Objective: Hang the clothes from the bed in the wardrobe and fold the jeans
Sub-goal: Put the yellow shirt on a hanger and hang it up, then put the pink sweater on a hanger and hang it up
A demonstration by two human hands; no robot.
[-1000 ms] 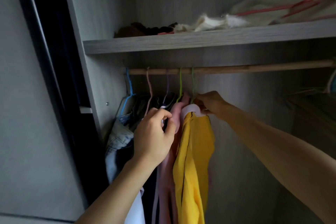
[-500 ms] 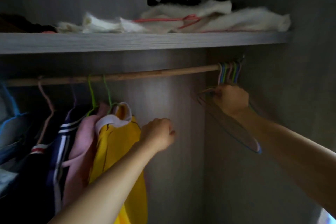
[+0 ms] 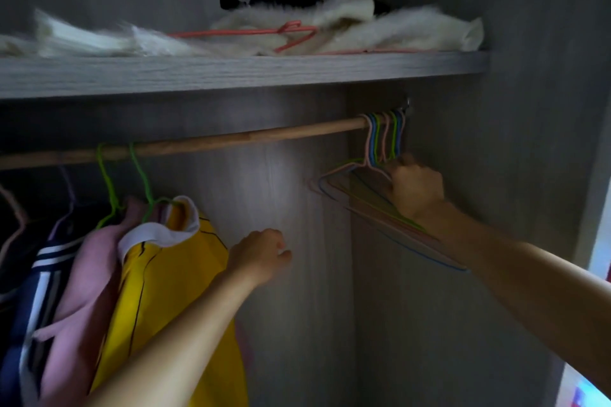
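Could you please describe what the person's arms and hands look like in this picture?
The left forearm and right forearm are bare, with no sleeve in view. The left hand and right hand wear no gloves, and no watch, ring or bracelet shows.

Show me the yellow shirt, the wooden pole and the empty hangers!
yellow shirt (image 3: 172, 291): head view, on its yellow front.
wooden pole (image 3: 231, 141): head view, on the bare middle stretch.
empty hangers (image 3: 385, 139): head view, on the bunched hooks just under the pole.
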